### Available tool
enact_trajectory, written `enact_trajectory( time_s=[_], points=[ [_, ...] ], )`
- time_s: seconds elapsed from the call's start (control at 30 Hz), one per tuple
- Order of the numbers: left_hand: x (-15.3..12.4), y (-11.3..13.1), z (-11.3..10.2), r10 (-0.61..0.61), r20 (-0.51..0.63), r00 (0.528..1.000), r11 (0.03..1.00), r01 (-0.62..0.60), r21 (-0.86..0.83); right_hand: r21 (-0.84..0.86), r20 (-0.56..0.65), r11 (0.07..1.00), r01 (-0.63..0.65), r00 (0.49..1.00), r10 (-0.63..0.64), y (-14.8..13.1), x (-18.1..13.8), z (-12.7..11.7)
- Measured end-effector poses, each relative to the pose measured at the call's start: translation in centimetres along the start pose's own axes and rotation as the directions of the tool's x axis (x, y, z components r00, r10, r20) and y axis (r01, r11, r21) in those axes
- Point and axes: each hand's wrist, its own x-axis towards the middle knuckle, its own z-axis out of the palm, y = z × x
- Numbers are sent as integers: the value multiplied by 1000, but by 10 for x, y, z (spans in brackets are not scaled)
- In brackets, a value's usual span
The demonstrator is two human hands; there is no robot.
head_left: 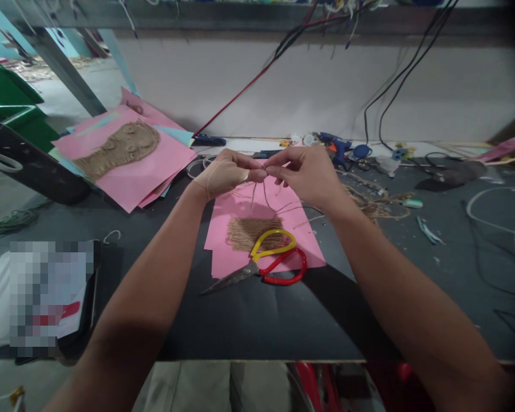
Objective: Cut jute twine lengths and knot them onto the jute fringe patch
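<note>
My left hand (230, 174) and my right hand (304, 174) meet fingertip to fingertip above the pink paper (221, 260). Both pinch a thin strand of jute twine (266, 197), whose ends hang down between them and trail to the right. Below, a block of twine laid in close rows (249, 233) covers part of the paper. Scissors (257, 266) with one yellow and one red handle lie across the paper's front edge, blades pointing left. What the fingertips grip exactly is partly hidden by the fingers.
Loose twine (369, 197) lies tangled to the right. Pink sheets with a twine shape (124, 143) are stacked at the back left, near a dark cylinder (30, 160). A blue glue gun (339, 149) and cables sit along the back. A tray (92, 292) stands front left.
</note>
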Motion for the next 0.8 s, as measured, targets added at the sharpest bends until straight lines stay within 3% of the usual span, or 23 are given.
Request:
enact_trajectory(
  time_s=[0.43,0.57,0.73,0.8],
  points=[
    [0,-1,-1,-11,40,999,1000,12,-24,55,45,998,-30,999,28,4,2,-1],
    [1,-2,0,11,-2,1000,998,-11,-67,54,24,996,-70,997,69,5,2,0],
    [4,0,9,50,-115,992,991,-64,-122,188,201,958,-215,964,177,7,-1,3],
    [6,1,15,61,-123,990,986,-79,-147,278,217,925,-260,955,203,8,-1,6]
  ],
)
